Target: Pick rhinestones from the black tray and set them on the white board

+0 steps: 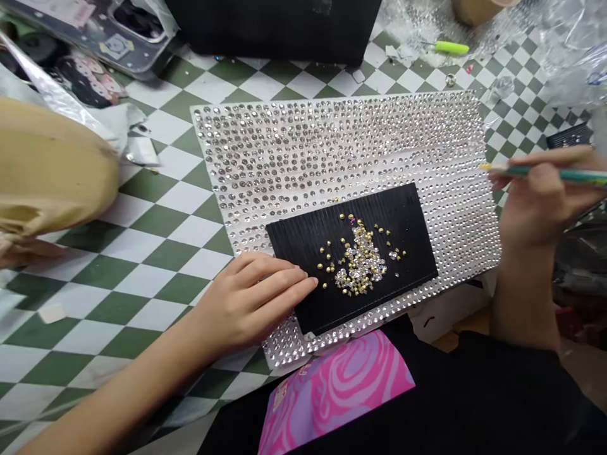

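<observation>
My left hand [258, 297] rests with its fingers stretched out over the left edge of a black ridged board [403, 215]. A loose pile of small rhinestones [363, 262], silver on some sides and gold on others, lies in the middle of this board. Under the board spreads a white sheet [303, 145] covered in rows of silver rhinestones. Off the sheet's right side, my right hand [540, 196] grips a teal pencil [521, 170], its yellow tip pointing left over the sheet's right edge. The right hand is slightly blurred.
Everything lies on a green-and-white checked tablecloth [156, 253]. A black box [275, 28] stands at the back. Far left are a tan rounded object [52, 164] and a phone case [118, 38]. A lime-handled tool [450, 47] and clear plastic bags [576, 57] lie back right.
</observation>
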`<state>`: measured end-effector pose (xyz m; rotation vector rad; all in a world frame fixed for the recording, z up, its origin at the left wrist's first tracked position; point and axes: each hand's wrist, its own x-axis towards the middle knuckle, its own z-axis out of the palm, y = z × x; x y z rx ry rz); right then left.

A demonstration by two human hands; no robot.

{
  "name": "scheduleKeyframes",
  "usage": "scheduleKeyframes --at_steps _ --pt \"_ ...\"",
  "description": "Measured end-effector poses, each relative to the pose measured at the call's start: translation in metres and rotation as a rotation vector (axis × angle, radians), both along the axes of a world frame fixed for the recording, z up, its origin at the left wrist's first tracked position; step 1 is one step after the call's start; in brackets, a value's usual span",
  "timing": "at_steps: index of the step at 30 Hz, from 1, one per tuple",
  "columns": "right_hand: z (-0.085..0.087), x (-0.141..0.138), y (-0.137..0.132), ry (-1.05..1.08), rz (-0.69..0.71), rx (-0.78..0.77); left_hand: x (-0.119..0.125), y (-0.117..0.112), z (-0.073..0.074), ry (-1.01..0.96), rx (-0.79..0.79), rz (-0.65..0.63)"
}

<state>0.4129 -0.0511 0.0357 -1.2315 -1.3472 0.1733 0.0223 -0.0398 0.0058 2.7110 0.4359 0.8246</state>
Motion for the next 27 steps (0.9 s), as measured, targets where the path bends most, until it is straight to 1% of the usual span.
scheduleKeyframes --at_steps 1,4,7,11,16,20,24,27 --pt "-0.001 0.015 0.009 -0.008 -0.045 0.026 0.0 0.0 0.0 -0.007 -0.001 0.001" --pt "-0.01 0.05 0.03 -0.001 -0.069 0.041 0.0 0.001 -0.001 -0.011 0.001 -0.008" --pt "-0.023 0.067 0.04 0.01 -0.103 0.004 0.001 0.001 0.0 0.001 0.002 -0.015" --pt "-0.034 0.066 0.04 0.009 -0.125 -0.071 0.001 0.001 0.0 -0.007 -0.007 -0.008" --pt "-0.036 0.068 0.038 0.014 -0.149 -0.134 0.001 0.001 0.0 -0.012 -0.004 -0.002" --pt "-0.038 0.074 0.041 -0.018 -0.167 -0.122 0.002 0.002 0.001 -0.009 0.0 -0.008" --pt "-0.04 0.073 0.041 -0.056 -0.143 -0.078 0.002 0.003 0.004 0.003 0.002 -0.001" --pt "-0.039 0.072 0.04 -0.044 -0.142 -0.082 0.002 0.003 0.004 0.001 0.004 -0.006"
